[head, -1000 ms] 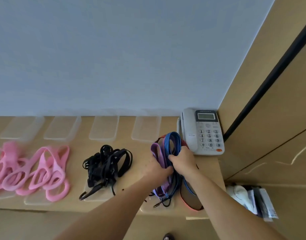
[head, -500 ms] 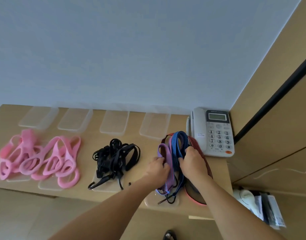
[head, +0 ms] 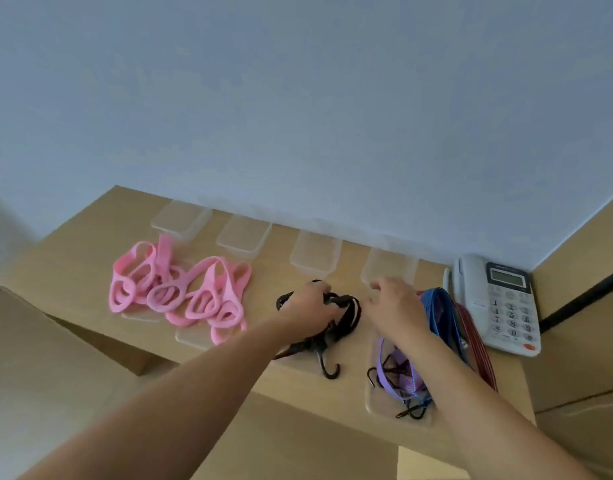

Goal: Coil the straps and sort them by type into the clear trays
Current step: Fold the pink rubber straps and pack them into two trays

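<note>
- Head camera view: a person's left hand (head: 305, 307) grips a tangle of black straps (head: 346, 299) at the middle of the desk (head: 86, 244), fingers curled into the bundle, apparently to gather it for coiling.
- Right hand (head: 396, 303), at three o'clock of the left, hovers with fingers loosely bent and nothing visibly between them, seemingly poised to help tease a strap free.
- One black hook (head: 332, 370) trails from the bundle at six o'clock, a likely snag.
- Blue, red and purple coloured straps (head: 440, 308) lie beneath the right forearm, partly inside a near tray (head: 376, 407) at five o'clock.
- Pink straps (head: 180, 292) sprawl at nine o'clock, uncoiled.
- Four clear trays (head: 313, 254) line the wall at twelve o'clock, all unfilled, so the sorting looks barely begun.
- Telephone (head: 505, 306) sits at three o'clock, tucked into the corner.
</note>
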`<state>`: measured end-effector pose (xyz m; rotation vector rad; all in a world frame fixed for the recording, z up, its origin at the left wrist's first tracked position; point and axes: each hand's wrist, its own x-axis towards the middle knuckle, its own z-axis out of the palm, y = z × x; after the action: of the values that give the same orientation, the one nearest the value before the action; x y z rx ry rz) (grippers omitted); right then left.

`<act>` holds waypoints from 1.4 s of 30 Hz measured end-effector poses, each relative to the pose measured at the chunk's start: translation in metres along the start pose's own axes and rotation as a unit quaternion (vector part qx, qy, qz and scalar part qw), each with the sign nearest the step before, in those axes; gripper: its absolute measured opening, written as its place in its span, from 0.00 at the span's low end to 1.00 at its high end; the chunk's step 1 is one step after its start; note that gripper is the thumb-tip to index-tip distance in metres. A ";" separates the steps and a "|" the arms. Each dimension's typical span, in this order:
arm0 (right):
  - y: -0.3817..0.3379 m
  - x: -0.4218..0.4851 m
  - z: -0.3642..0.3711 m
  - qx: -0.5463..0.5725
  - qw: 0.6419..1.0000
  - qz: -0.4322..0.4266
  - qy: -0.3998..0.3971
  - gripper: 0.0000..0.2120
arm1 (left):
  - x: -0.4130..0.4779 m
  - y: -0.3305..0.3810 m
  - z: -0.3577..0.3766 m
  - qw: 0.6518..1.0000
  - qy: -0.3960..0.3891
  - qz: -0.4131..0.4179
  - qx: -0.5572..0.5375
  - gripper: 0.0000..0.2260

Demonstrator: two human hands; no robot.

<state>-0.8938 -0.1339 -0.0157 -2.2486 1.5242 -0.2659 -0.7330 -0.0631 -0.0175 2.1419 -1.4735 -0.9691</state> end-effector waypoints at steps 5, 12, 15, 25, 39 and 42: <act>-0.123 -0.016 0.028 0.019 0.997 -0.067 -0.028 0.24 | -0.056 -0.096 -0.093 0.997 0.078 -0.006 0.001 0.25; -0.265 -0.038 0.086 0.059 0.982 -0.170 -0.067 0.17 | -0.136 -0.227 -0.201 0.981 0.180 -0.033 -0.061 0.22; -0.304 -0.044 0.109 0.076 0.975 -0.189 -0.091 0.13 | -0.147 -0.267 -0.222 0.975 0.200 -0.036 -0.092 0.14; -0.374 0.016 0.192 0.066 0.962 -0.197 -0.176 0.02 | -0.098 -0.336 -0.252 0.974 0.145 -0.139 -0.101 0.23; -0.418 0.090 0.273 0.167 0.953 0.005 -0.254 0.02 | 0.000 -0.385 -0.325 0.992 0.042 -0.110 -0.049 0.24; -0.430 0.100 0.252 0.303 0.913 0.115 -0.248 0.03 | 0.026 -0.390 -0.351 0.997 0.028 -0.059 -0.036 0.24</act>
<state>-0.3978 -0.0321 -0.0620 -1.4855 1.1992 -0.0687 -0.2173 0.0362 -0.0293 2.2057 -1.2782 -0.9786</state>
